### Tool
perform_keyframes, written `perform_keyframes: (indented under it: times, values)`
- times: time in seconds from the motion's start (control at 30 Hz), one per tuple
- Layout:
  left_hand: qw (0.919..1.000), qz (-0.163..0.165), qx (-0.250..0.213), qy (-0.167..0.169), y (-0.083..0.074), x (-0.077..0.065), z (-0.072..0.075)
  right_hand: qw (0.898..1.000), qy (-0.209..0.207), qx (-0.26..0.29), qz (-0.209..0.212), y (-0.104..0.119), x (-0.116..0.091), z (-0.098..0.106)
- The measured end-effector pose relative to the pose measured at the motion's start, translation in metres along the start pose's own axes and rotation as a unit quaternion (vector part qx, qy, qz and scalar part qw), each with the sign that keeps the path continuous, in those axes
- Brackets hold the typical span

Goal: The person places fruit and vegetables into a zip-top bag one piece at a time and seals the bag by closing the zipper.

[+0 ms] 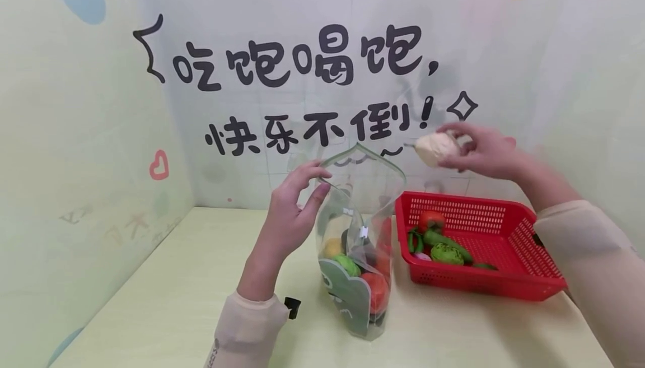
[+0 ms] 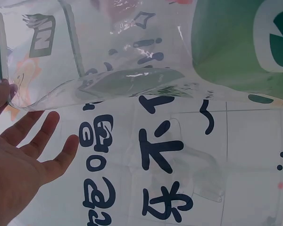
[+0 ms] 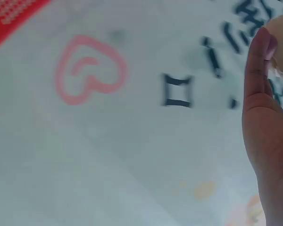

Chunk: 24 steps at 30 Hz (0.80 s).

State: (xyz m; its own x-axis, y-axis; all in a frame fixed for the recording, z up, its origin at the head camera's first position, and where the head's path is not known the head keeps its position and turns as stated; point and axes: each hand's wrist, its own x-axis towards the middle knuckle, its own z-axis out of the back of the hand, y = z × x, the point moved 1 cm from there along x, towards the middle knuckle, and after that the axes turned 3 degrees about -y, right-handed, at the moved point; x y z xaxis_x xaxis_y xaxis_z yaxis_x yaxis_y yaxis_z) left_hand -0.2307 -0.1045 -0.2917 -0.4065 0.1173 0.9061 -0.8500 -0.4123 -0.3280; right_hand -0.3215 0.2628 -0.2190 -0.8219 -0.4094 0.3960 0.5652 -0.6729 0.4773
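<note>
My left hand (image 1: 294, 205) pinches the top edge of a clear plastic bag (image 1: 347, 205) between thumb and index finger; its other fingers spread loosely in the left wrist view. The bag stands upright with its mouth open and has a green cartoon print (image 1: 347, 295). Inside lie several colourful fruits and vegetables, among them a red-orange one (image 1: 375, 289) and a green one (image 1: 346, 265). Up to the right of the bag, my right hand (image 1: 481, 149) holds a pale cream, rounded piece (image 1: 435, 148) with a thin dark tip pointing left. Its exact kind is unclear.
A red perforated basket (image 1: 484, 284) stands right of the bag on the pale table (image 1: 201, 289). It holds a tomato (image 1: 431, 220), a green cabbage-like piece (image 1: 447, 254), green peppers (image 1: 414, 240) and a long green vegetable. Behind is a wall (image 1: 302, 9) with black lettering.
</note>
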Motion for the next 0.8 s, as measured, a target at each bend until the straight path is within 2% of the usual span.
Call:
perform_keyframes:
  times: [0.17, 0.27, 0.37, 0.5, 0.8]
  values:
    - [1.0000, -0.002, 0.001, -0.002, -0.002, 0.001, 0.001, 0.997, -0.027, 0.037, 0.068, 0.064, 0.007, 0.002]
    - [1.0000, -0.005, 0.001, -0.002, -0.002, 0.002, 0.001, 0.994, -0.017, 0.031, 0.099, 0.096, 0.006, -0.003]
    - [1.0000, -0.006, 0.002, -0.003, -0.002, 0.003, 0.000, 0.992, 0.006, 0.011, 0.129, 0.118, 0.006, -0.013]
    - [1.0000, -0.005, 0.000, 0.001, -0.002, 0.002, 0.000, 0.987, 0.041, -0.043, 0.150, 0.134, 0.006, -0.028]
    - [0.9999, -0.009, -0.011, 0.001, -0.003, 0.001, 0.000, 0.976, 0.100, -0.144, 0.131, 0.147, 0.002, -0.053]
